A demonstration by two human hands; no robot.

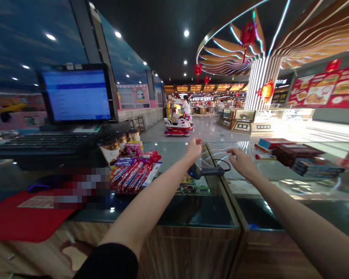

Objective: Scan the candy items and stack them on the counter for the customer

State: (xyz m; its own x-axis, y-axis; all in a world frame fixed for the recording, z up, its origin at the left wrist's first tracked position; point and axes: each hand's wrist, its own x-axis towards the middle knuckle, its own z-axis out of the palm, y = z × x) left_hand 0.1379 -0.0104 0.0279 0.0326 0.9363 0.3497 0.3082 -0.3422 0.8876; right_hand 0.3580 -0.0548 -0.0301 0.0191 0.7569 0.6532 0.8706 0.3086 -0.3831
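Both my hands reach out over a glass-topped counter [192,211]. My left hand [193,150] hovers past the candy rolls, its fingers curled in and nothing visible in them. Just below it lies a dark barcode scanner [208,170] with a black cable, on the glass near the joint between two counters. To the right of the scanner is my right hand [241,162], palm down, with thumb and fingers loosely apart and holding nothing. Red candy rolls [132,175] lie in a display to the left of my left forearm.
A monitor [77,95], a keyboard [43,141] and a red mat [26,217] are at the left. Cups of snacks [110,149] stand behind the candy. Stacked flat boxes [298,153] sit on the right counter. Beyond, a person [186,106] is by a ride-on car [178,126].
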